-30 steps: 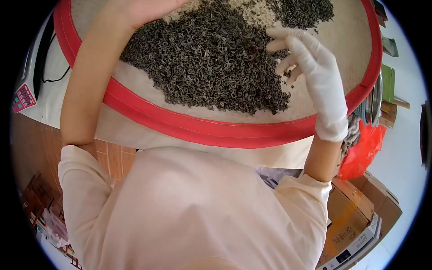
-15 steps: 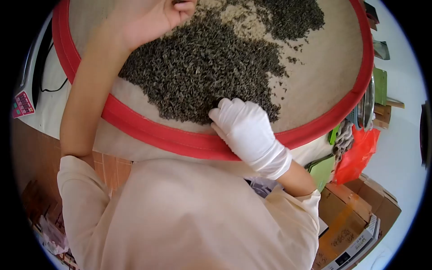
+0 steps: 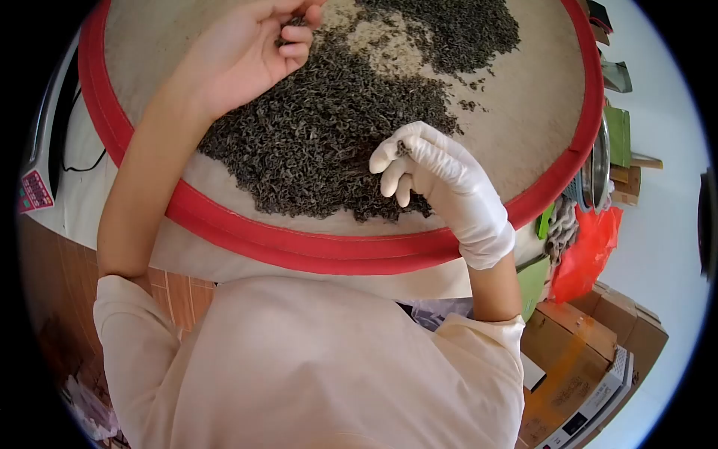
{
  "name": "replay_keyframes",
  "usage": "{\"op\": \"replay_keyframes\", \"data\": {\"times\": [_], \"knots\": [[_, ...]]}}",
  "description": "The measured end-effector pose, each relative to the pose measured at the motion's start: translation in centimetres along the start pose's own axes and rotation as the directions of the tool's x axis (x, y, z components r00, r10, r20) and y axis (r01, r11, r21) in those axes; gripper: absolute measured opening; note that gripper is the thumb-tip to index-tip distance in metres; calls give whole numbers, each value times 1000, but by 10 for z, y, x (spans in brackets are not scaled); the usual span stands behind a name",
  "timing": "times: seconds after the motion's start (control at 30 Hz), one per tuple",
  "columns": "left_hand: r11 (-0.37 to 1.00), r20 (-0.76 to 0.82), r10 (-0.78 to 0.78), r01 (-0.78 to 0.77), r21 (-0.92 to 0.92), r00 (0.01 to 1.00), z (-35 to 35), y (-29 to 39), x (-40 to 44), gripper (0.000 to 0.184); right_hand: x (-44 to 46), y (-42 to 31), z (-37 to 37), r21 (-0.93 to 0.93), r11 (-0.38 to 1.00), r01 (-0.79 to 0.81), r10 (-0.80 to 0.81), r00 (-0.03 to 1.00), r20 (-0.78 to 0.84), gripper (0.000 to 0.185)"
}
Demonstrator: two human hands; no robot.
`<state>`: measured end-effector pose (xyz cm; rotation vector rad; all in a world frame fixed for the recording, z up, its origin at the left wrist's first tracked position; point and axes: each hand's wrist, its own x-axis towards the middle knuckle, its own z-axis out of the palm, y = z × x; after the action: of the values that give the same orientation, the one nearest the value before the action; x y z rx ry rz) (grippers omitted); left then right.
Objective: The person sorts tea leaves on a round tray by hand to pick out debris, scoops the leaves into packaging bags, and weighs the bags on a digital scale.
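My bare left hand (image 3: 250,56) is raised at the upper left over the round tray (image 3: 523,142), palm turned up, its curled fingers round a small clump of dark dried leaves (image 3: 292,30). A white glove covers my right hand (image 3: 441,176), which hovers over the near right edge of the big dark leaf pile (image 3: 314,135). A few leaves show between its curled thumb and forefinger. Behind lies a second dark pile (image 3: 464,34), and a pale, finer heap (image 3: 389,45) sits between the two piles.
The tray has a raised red rim (image 3: 299,243). A device with a pink label (image 3: 36,191) stands at the left, a black cord beside it. On the right are a red plastic bag (image 3: 587,254), metal bowls (image 3: 598,168), a green box (image 3: 617,135) and cardboard boxes (image 3: 568,359).
My left hand has come further into view with leaves in its fingers. My right hand swept left and down to the pile's near edge, then lifted slightly with leaves. The view has shifted slightly.
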<state>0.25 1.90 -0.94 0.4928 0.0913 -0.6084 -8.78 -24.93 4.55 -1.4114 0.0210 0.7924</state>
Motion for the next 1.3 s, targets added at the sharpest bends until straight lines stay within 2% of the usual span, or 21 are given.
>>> {"op": "replay_keyframes", "data": {"times": [0.03, 0.07, 0.23, 0.27, 0.3, 0.37, 0.43, 0.5, 0.53, 0.57, 0.63, 0.67, 0.73, 0.77, 0.83, 0.9, 0.97, 1.0, 1.03, 1.1, 1.3], "knots": [[1000, 8, -5, 5, 3, 1000, 0, -1, 0, 28, 1, 1, -1, 122, 992, -15, 9, 999, 51, 28], [1000, 7, -15, 15, -19, 1000, 1, -2, -1, 28, 2, 3, -3, 147, 989, -15, 3, 997, 78, 30], [998, 60, -40, 43, -45, 997, 3, -2, -2, 27, 3, 9, -6, 208, 978, 29, -51, 993, 104, 35], [999, 23, -34, 35, -36, 999, 6, -2, -3, 27, 3, 10, -8, 235, 971, 33, -63, 990, 123, 37], [999, -15, -29, 29, -27, 999, 8, -3, -3, 27, 3, 9, -8, 237, 971, 37, -66, 991, 117, 37], [1000, 24, -17, 17, -12, 1000, 7, -4, -2, 27, 0, 3, -6, 181, 983, 29, -42, 997, 65, 42], [1000, 59, -9, 9, 1, 998, 2, -3, -2, 27, -9, -10, -7, 10, 991, 137, -137, 990, -24, 42], [999, 29, -41, 42, -27, 999, -6, 2, -2, 26, -19, -13, -12, -410, 895, 173, -286, 929, -233, 39], [998, 31, -58, 59, -26, 998, -7, 1, -3, 26, -23, -10, -23, -625, 774, 101, -360, 883, -303, 35], [998, 13, -49, 49, -34, 999, -5, 1, -4, 26, -23, -2, -37, -833, 546, 90, -534, 803, -264, 31], [998, 8, -59, 59, -36, 998, -3, 2, -3, 26, -35, -5, -48, -899, 366, -241, -395, 834, -385, 28], [996, 44, -71, 74, -49, 996, -3, 4, -4, 26, -38, -3, -52, -893, 372, -253, -397, 826, -400, 28], [993, 79, -92, 97, -60, 993, -2, 7, -4, 25, -42, 6, -58, -827, 360, -431, -94, 866, -492, 25], [993, 67, -88, 93, -73, 994, -2, 9, -4, 26, -44, 10, -58, -822, 365, -438, -91, 861, -500, 25], [992, 55, -93, 97, -84, 994, -2, 9, -4, 26, -44, 17, -50, -849, 437, -297, -184, 894, -408, 29], [997, 68, -68, 70, -38, 995, -3, 10, -5, 26, -42, 13, -40, -849, 379, -367, -209, 860, -465, 26], [995, 69, -77, 81, -51, 995, -4, 11, -5, 26, -41, 15, -34, -964, 262, -40, -452, 878, -159, 25], [994, 76, -82, 87, -63, 994, -4, 11, -5, 27, -42, 18, -30, -987, 156, -49, -421, 900, -111, 30], [994, 75, -83, 88, -62, 994, -4, 11, -5, 27, -37, 29, -31, -997, 34, 71, -536, 843, 42, 33], [992, 72, -84, 90, -84, 994, -3, 10, -5, 27, -34, 35, -22, -999, -46, -11, -476, 879, 12, 31], [994, 96, -87, 93, -59, 992, -5, 12, -4, 27, -30, 46, -24, -998, -24, -60, -469, 882, -42, 20]]}}
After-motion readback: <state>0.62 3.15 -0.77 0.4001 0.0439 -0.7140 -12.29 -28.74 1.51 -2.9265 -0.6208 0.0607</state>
